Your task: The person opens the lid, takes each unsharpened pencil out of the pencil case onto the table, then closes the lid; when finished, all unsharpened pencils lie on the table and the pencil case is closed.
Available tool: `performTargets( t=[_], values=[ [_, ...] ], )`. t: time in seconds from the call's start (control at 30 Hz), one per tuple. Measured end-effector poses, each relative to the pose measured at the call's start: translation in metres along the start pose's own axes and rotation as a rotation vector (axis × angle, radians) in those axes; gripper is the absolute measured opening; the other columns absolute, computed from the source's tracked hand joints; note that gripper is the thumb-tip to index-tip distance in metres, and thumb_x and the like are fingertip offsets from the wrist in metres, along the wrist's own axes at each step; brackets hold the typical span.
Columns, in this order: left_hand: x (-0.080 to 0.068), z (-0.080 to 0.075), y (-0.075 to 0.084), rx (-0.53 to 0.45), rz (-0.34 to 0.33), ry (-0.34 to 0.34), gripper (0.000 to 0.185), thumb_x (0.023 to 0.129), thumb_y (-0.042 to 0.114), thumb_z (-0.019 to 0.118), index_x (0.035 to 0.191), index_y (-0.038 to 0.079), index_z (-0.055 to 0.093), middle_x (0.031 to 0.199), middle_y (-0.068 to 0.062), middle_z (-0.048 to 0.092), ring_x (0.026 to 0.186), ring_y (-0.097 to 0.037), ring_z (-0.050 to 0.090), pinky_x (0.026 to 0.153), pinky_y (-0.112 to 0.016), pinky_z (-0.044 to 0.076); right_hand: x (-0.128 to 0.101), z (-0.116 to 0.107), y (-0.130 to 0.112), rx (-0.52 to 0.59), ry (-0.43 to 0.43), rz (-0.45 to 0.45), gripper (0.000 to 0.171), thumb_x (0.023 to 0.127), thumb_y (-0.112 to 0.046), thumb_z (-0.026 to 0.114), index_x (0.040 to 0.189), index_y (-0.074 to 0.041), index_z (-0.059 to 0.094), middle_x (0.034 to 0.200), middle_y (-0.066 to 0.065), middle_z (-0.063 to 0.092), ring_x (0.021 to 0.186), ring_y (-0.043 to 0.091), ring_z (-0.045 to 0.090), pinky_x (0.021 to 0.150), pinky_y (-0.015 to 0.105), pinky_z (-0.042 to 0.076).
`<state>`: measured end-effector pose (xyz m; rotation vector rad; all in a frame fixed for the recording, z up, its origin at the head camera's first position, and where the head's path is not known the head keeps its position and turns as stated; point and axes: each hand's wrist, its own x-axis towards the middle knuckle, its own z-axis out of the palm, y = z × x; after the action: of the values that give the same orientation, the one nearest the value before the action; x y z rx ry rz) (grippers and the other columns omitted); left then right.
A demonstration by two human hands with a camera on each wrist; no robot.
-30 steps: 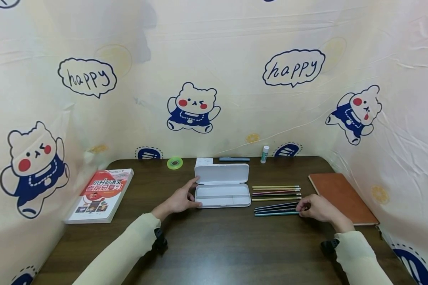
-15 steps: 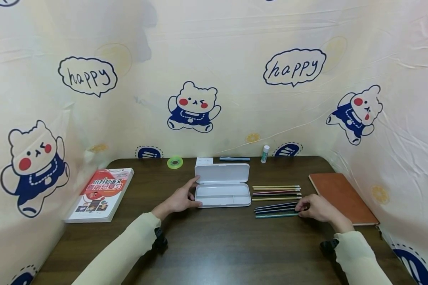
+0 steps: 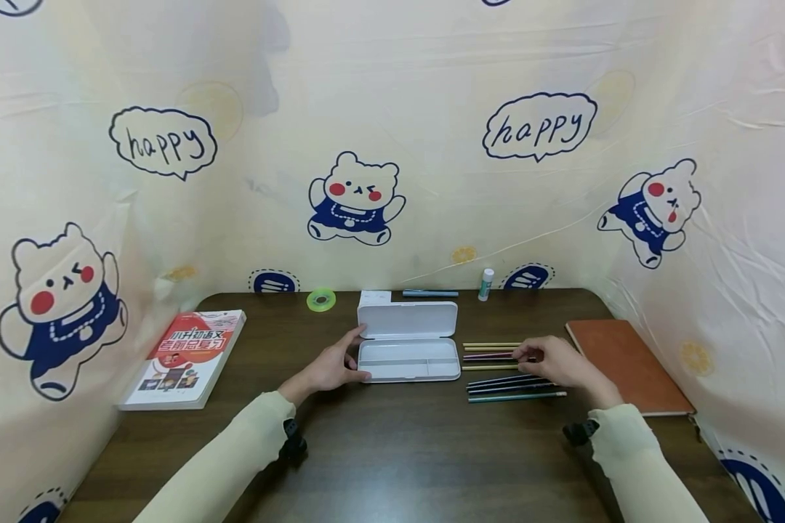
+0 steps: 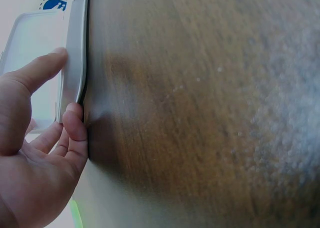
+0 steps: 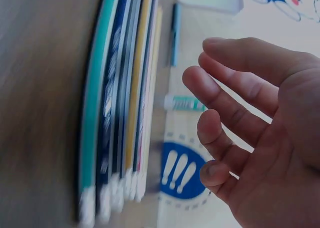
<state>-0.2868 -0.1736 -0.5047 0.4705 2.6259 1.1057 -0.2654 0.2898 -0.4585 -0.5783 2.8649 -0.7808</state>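
Observation:
An open white pencil case (image 3: 408, 361) lies in the middle of the dark wooden table (image 3: 399, 450), its lid (image 3: 408, 319) folded back. My left hand (image 3: 355, 355) grips the case's left end, thumb on the near rim and fingers at the hinge; the left wrist view shows the thumb and a curled finger pinching the case's edge (image 4: 75, 53). To the case's right lie two groups of coloured pencils: an upper group (image 3: 487, 355) and a lower group (image 3: 506, 388). My right hand (image 3: 530, 356) hovers over the upper group, fingers loosely spread (image 5: 235, 118) and holding nothing beside the pencils (image 5: 120, 113).
A red-covered book (image 3: 186, 356) lies at the left, a brown notebook (image 3: 628, 363) at the right. Along the back edge sit a green tape roll (image 3: 320, 298), a white paper slip (image 3: 375, 296), a blue pen (image 3: 429, 293) and a glue stick (image 3: 485, 282). Printed cloth walls enclose three sides.
My right hand has let go of the lower pencils' right ends and moved left and away, over the upper group. The left hand and the case have not moved.

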Motion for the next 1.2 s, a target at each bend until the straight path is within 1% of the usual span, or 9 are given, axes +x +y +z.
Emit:
performTargets(
  t=[0.23, 0.37, 0.6, 0.77, 0.83, 0.93, 1.07, 1.2],
  values=[
    [0.001, 0.001, -0.001, -0.015, 0.001, -0.003, 0.1, 0.085, 0.027, 0.081, 0.16, 0.023, 0.016, 0.15, -0.015, 0.047, 0.084, -0.013, 0.059, 0.073, -0.027, 0.049, 0.025, 0.011, -0.027, 0.02, 0.027, -0.065, 0.018, 0.09, -0.018, 0.074, 0.105, -0.009, 0.074, 0.089, -0.003, 0.071, 0.076, 0.011, 0.055, 0.066, 0.025, 0.045],
    [0.0, 0.0, -0.001, -0.004, -0.001, 0.0, 0.1, 0.085, 0.027, 0.081, 0.16, 0.023, 0.016, 0.15, -0.015, 0.047, 0.084, -0.012, 0.059, 0.073, -0.026, 0.049, 0.04, 0.019, -0.042, 0.014, 0.019, -0.098, 0.019, 0.09, -0.019, 0.073, 0.106, -0.009, 0.074, 0.092, -0.003, 0.071, 0.077, 0.011, 0.055, 0.067, 0.026, 0.044],
    [0.0, -0.001, 0.0, -0.012, -0.022, -0.002, 0.1, 0.084, 0.027, 0.081, 0.16, 0.024, 0.016, 0.15, -0.014, 0.047, 0.083, -0.013, 0.058, 0.073, -0.026, 0.049, 0.063, 0.035, -0.064, 0.024, 0.001, -0.109, 0.019, 0.09, -0.017, 0.072, 0.107, -0.009, 0.075, 0.096, 0.001, 0.072, 0.079, 0.014, 0.056, 0.07, 0.029, 0.046],
    [0.0, -0.001, 0.0, -0.007, -0.029, 0.001, 0.101, 0.084, 0.028, 0.081, 0.161, 0.024, 0.015, 0.15, -0.013, 0.047, 0.083, -0.013, 0.058, 0.072, -0.026, 0.049, 0.077, 0.051, -0.071, 0.003, -0.015, -0.104, 0.017, 0.091, -0.018, 0.072, 0.107, -0.011, 0.075, 0.098, 0.001, 0.074, 0.082, 0.014, 0.061, 0.075, 0.032, 0.052],
    [0.0, -0.002, 0.0, -0.005, -0.032, 0.0, 0.101, 0.084, 0.027, 0.081, 0.161, 0.023, 0.015, 0.15, -0.013, 0.047, 0.084, -0.013, 0.058, 0.073, -0.026, 0.049, 0.081, 0.057, -0.073, -0.004, -0.036, -0.101, 0.017, 0.091, -0.018, 0.072, 0.108, -0.012, 0.075, 0.099, 0.001, 0.074, 0.085, 0.013, 0.062, 0.079, 0.034, 0.054],
    [0.0, -0.002, 0.001, -0.003, -0.034, -0.006, 0.101, 0.084, 0.027, 0.081, 0.161, 0.024, 0.015, 0.15, -0.013, 0.047, 0.084, -0.014, 0.058, 0.073, -0.027, 0.049, 0.086, 0.063, -0.075, -0.027, -0.068, -0.118, 0.016, 0.091, -0.016, 0.072, 0.107, -0.013, 0.075, 0.1, 0.001, 0.074, 0.085, 0.012, 0.063, 0.082, 0.036, 0.055],
    [0.001, -0.002, 0.001, 0.006, -0.031, -0.015, 0.101, 0.085, 0.027, 0.081, 0.161, 0.024, 0.014, 0.151, -0.012, 0.046, 0.085, -0.013, 0.059, 0.074, -0.026, 0.049, 0.09, 0.07, -0.077, -0.073, -0.092, -0.153, 0.012, 0.09, -0.015, 0.072, 0.102, -0.014, 0.075, 0.096, -0.001, 0.074, 0.083, 0.01, 0.063, 0.081, 0.035, 0.055],
    [0.0, -0.001, 0.002, 0.0, -0.043, -0.012, 0.1, 0.085, 0.027, 0.081, 0.16, 0.025, 0.016, 0.15, -0.012, 0.047, 0.085, -0.013, 0.059, 0.075, -0.027, 0.049, 0.092, 0.074, -0.078, -0.106, -0.103, -0.167, 0.009, 0.09, -0.014, 0.072, 0.098, -0.014, 0.076, 0.092, -0.002, 0.074, 0.083, 0.009, 0.064, 0.079, 0.033, 0.054]
  ],
)
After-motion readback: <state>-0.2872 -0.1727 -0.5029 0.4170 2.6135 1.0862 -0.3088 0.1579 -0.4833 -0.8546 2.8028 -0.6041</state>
